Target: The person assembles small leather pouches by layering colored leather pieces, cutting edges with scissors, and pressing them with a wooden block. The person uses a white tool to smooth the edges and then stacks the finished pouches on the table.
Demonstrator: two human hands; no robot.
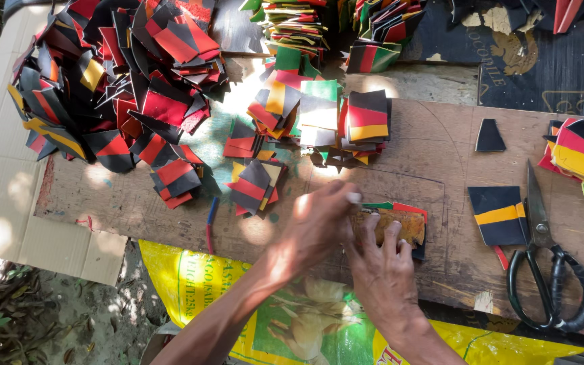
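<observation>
The template [398, 226], a worn brown piece, lies near the front edge of the board [427, 162], on top of a black, red and green patch [410, 210] whose edges show around it. My right hand [381, 267] presses flat on the template, fingers spread, holding it down. My left hand [319, 226] is just beside it, fingers pinched narrowly on a small white-tipped marker [353, 197] at the template's left edge.

Scissors [547, 260] with black handles lie to the right, near the front right corner, shut. Just left of them sits a black patch with a yellow stripe [498, 215]. A small black cut piece [490, 136] lies further back. At the right edge is a stack of red, yellow and black pieces [582, 159]. A big heap of red and black pieces [113, 81] fills the back left corner, with smaller stacks [319, 118] along the back middle. A yellow sack [190, 277] hangs below the front edge.
</observation>
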